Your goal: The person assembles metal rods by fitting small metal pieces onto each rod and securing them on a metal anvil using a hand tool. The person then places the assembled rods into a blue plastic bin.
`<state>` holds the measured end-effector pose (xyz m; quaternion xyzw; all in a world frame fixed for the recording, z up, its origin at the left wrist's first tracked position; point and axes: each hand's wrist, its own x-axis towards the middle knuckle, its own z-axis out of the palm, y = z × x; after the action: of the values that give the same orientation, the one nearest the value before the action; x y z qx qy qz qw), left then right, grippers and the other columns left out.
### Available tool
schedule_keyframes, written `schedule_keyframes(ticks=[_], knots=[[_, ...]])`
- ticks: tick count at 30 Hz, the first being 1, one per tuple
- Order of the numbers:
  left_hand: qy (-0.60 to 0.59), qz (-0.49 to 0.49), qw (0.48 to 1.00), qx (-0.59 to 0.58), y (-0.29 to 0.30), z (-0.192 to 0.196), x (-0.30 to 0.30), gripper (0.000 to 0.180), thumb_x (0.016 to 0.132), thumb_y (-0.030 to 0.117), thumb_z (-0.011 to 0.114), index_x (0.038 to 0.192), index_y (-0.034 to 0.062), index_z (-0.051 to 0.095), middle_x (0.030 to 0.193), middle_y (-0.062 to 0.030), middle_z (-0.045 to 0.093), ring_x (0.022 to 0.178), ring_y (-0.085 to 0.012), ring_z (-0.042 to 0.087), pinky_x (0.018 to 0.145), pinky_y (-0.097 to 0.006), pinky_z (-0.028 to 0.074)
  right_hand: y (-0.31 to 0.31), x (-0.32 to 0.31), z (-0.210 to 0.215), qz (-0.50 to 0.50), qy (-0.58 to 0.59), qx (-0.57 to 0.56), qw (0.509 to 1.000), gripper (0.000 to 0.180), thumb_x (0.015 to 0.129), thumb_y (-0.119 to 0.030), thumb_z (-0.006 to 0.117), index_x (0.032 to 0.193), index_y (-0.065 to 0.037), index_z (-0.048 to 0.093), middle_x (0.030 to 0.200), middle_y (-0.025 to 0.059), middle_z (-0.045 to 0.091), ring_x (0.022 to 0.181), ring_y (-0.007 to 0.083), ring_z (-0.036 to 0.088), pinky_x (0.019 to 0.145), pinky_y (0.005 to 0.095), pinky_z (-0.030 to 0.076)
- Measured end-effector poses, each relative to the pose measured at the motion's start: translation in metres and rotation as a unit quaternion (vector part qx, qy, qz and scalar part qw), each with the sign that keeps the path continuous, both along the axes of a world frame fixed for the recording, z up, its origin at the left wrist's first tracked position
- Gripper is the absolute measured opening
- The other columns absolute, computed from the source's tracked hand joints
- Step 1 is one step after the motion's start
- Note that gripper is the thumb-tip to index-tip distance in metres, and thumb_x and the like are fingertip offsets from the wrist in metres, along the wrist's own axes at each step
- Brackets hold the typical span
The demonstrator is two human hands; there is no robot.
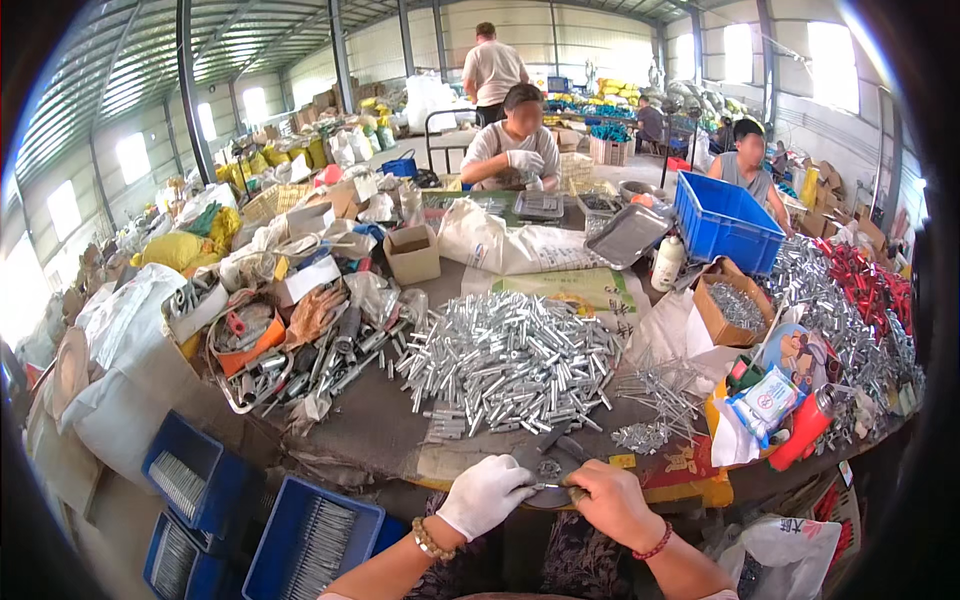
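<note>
My left hand, in a white glove, and my bare right hand meet at the near table edge. Between them they pinch a thin metal bolt over a small dark tray with a few metal parts. Just beyond lies a big heap of silver metal sleeves. A smaller scatter of thin bolts and nuts lies to its right.
Blue bins of thin rods stand low at my left. On the table are a cardboard box, white sacks, a blue crate, a red bottle and tool clutter at left. Two people sit across the table; another stands behind.
</note>
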<state>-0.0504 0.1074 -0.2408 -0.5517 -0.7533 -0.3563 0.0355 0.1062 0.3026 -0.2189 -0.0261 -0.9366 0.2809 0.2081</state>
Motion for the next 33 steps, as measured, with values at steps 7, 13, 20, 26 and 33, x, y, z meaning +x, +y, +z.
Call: schedule_keyframes(ticks=[7, 13, 20, 26, 33], knots=[[0.003, 0.029, 1.000, -0.008, -0.011, 0.003, 0.002, 0.015, 0.091, 0.024, 0.082, 0.097, 0.0109, 0.078, 0.091, -0.0077, 0.068, 0.090, -0.0302, 0.068, 0.080, -0.042, 0.056, -0.011, 0.005, 0.006, -0.010, 0.018, 0.108, 0.994, 0.015, 0.078, -0.005, 0.075, 0.093, -0.009, 0.073, 0.092, 0.0060, 0.063, 0.089, 0.0302, 0.068, 0.076, 0.0433, 0.057], [-0.027, 0.017, 0.999, -0.007, -0.015, 0.004, 0.012, 0.018, 0.091, 0.026, 0.082, 0.100, 0.0103, 0.079, 0.091, -0.0092, 0.069, 0.093, -0.0305, 0.068, 0.083, -0.041, 0.057, -0.012, 0.010, -0.004, 0.000, 0.034, 0.127, 0.991, 0.015, 0.077, -0.005, 0.073, 0.091, -0.009, 0.072, 0.094, 0.0061, 0.060, 0.092, 0.0297, 0.065, 0.079, 0.0444, 0.055], [0.020, 0.022, 0.999, 0.041, -0.008, 0.004, 0.004, 0.015, 0.088, 0.019, 0.080, 0.092, 0.0079, 0.071, 0.090, -0.0131, 0.064, 0.093, -0.0356, 0.064, 0.082, -0.047, 0.055, -0.003, 0.004, -0.008, -0.011, 0.017, 0.158, 0.987, 0.010, 0.078, -0.004, 0.068, 0.086, -0.009, 0.064, 0.093, 0.0103, 0.058, 0.092, 0.0335, 0.064, 0.076, 0.0471, 0.054], [-0.032, 0.033, 0.998, 0.029, -0.005, 0.011, 0.002, 0.013, 0.084, 0.012, 0.085, 0.095, 0.0077, 0.079, 0.090, -0.0099, 0.068, 0.089, -0.0314, 0.067, 0.081, -0.041, 0.055, -0.002, -0.004, -0.005, 0.010, 0.049, 0.114, 0.992, 0.024, 0.073, -0.001, 0.076, 0.095, -0.007, 0.070, 0.096, 0.0067, 0.059, 0.092, 0.0293, 0.063, 0.080, 0.0426, 0.055], [-0.015, 0.033, 0.999, 0.009, -0.009, 0.004, 0.011, 0.015, 0.083, 0.010, 0.084, 0.097, 0.0090, 0.080, 0.091, -0.0083, 0.068, 0.090, -0.0290, 0.067, 0.082, -0.040, 0.055, -0.007, 0.002, -0.007, 0.034, 0.054, 0.118, 0.991, 0.019, 0.075, -0.002, 0.077, 0.092, -0.007, 0.070, 0.094, 0.0057, 0.057, 0.090, 0.0269, 0.063, 0.080, 0.0415, 0.055]])
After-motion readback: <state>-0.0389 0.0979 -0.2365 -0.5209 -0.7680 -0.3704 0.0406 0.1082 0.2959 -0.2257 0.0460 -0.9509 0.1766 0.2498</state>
